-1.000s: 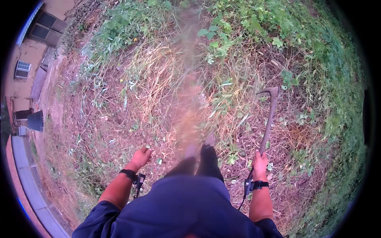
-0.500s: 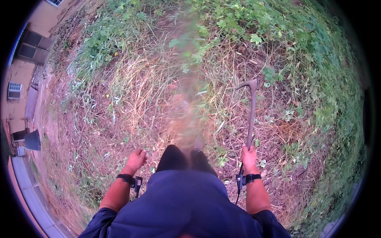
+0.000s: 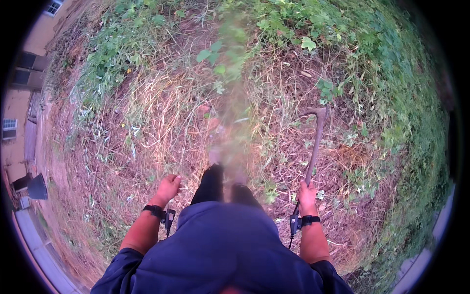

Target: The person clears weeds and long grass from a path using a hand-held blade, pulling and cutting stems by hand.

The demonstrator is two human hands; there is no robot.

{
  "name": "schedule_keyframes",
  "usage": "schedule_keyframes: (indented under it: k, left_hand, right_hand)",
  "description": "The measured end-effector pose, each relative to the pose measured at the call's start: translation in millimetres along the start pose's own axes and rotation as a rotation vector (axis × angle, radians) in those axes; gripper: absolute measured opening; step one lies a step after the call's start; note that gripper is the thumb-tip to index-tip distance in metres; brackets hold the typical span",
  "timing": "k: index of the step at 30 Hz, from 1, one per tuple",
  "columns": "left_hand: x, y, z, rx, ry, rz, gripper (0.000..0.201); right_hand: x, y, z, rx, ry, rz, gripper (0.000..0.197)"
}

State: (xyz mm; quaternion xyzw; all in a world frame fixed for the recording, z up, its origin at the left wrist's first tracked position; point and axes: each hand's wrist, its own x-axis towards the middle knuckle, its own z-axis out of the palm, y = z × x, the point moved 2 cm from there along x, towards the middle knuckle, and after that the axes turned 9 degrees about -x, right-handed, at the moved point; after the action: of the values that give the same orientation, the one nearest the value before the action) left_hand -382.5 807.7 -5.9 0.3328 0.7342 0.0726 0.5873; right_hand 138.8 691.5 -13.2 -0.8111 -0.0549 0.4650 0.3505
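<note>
My right hand [image 3: 307,195] grips the bottom end of a long wooden-handled hoe [image 3: 314,144]. Its shaft points forward and its rusty bent blade rests among dry grass ahead of me. My left hand [image 3: 167,187] hangs at my side with its fingers curled and nothing in it. Both wrists carry a black band with a small device. My dark trouser legs [image 3: 215,183] and blue top fill the lower middle of the view.
Cut dry grass [image 3: 161,122] covers the ground around me. Green weeds and leafy plants [image 3: 342,59] grow ahead and to the right. A building wall [image 3: 19,98], a paved strip and a dark bin [image 3: 36,187] lie at the far left.
The view has shifted forward over the grass. My right hand with the hoe has stayed low at my side, and the left hand has swung slightly.
</note>
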Motion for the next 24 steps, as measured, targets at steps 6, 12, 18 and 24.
schedule_keyframes:
  k: [6,12,18,24]
  left_hand:
    - [55.0,40.8,-20.5,0.037,-0.049,0.025,0.038]
    - [90.8,45.2,-68.1,-0.035,-0.092,0.012,0.033]
    - [90.6,36.7,-101.4,-0.018,-0.036,-0.063,0.043]
    - [84.0,-14.7,-108.1,-0.028,0.001,-0.096,0.043]
  right_hand:
    - [-7.1,-18.4,31.7,-0.007,0.101,0.090,0.019]
    - [-15.2,-32.1,76.1,-0.032,0.155,0.129,0.020]
    - [-6.2,-81.3,128.7,-0.323,0.100,-0.159,0.029]
    - [43.6,-145.3,245.1,-0.518,-0.168,-0.503,0.026]
